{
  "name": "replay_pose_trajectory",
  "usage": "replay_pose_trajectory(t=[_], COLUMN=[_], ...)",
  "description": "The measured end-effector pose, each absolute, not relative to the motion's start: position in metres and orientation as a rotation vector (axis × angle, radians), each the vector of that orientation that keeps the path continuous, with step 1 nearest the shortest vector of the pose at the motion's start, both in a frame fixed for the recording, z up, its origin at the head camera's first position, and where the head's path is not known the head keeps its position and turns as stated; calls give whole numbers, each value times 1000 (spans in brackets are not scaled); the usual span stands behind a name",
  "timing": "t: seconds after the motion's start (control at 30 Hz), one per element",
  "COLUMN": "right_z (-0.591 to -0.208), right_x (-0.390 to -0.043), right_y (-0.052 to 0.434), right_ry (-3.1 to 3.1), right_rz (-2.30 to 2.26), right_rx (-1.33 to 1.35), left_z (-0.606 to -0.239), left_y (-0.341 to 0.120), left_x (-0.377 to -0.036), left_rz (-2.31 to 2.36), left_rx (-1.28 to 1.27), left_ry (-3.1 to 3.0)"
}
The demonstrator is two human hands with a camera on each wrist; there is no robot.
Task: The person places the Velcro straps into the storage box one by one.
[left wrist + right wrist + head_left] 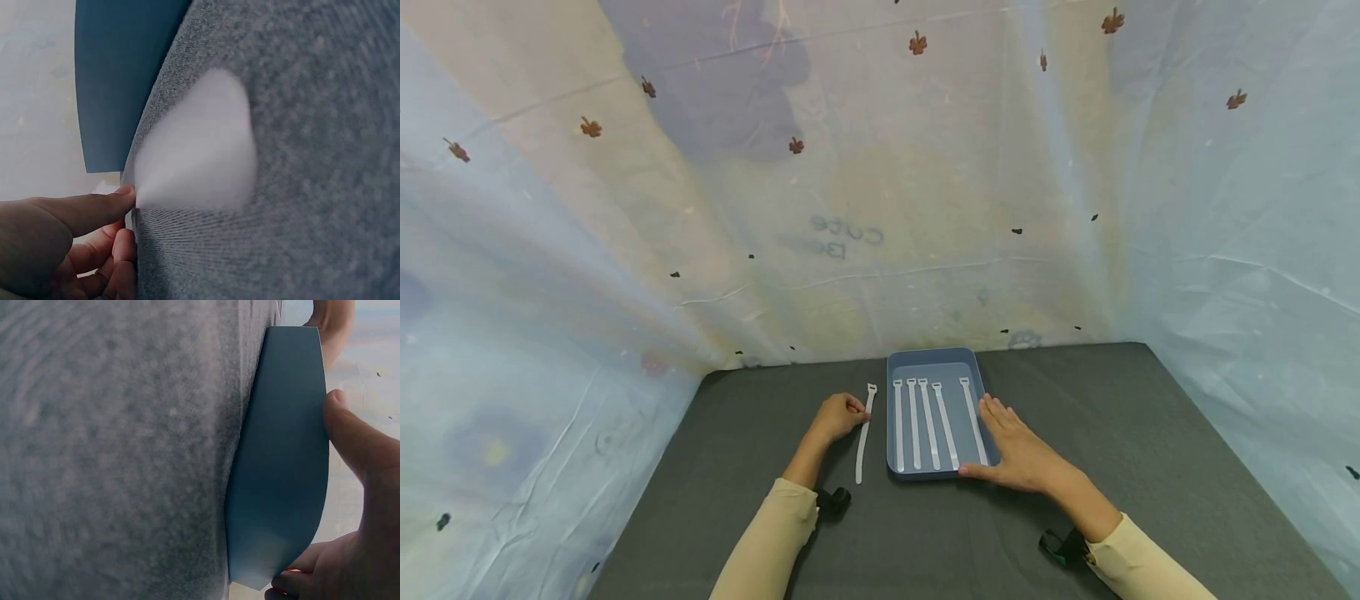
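Note:
My left hand [838, 417] pinches a white cable strap [861, 454] with a slotted head, left of the tray. The strap's head points away from me, and its tail points toward me. In the left wrist view the strap [206, 150] is a blurred white shape beside the thumb. Several similar white straps [898, 429] lie lengthwise in a shallow blue-grey tray [932, 358], with a wider gap before the rightmost one. My right hand [1022, 454] rests at the tray's near right corner, fingers straight along the side. In the right wrist view its thumb touches the tray's rim [281, 444].
The tray stands on a dark grey cloth-covered table [760, 417], close to its far edge. Behind and on both sides hangs a pale patterned curtain [925, 183]. Black wrist cameras [833, 504] sit at both cuffs, just over the table.

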State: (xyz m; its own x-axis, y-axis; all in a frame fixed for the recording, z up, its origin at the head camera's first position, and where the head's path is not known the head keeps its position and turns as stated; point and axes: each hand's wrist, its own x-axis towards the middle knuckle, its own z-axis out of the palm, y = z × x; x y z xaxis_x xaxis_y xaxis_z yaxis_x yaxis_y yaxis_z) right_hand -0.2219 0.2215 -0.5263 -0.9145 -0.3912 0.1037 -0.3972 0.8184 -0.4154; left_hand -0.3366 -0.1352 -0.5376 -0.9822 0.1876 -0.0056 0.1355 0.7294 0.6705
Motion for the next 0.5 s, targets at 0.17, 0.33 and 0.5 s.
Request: replay_pose_trajectory(t=[0.17, 0.33, 0.5], right_z=[-527, -527, -527], right_x=[-222, -223, -223], right_y=[222, 221, 221], right_ry=[-2979, -2977, -2977], right_rz=[699, 710, 713], right_rx=[641, 642, 642], left_z=[-540, -541, -535], left_y=[-138, -141, -144], left_x=[-339, -338, -334], left_rz=[1130, 1186, 1245], left_rx=[312, 315, 324], left_ry=[2831, 2778, 2726])
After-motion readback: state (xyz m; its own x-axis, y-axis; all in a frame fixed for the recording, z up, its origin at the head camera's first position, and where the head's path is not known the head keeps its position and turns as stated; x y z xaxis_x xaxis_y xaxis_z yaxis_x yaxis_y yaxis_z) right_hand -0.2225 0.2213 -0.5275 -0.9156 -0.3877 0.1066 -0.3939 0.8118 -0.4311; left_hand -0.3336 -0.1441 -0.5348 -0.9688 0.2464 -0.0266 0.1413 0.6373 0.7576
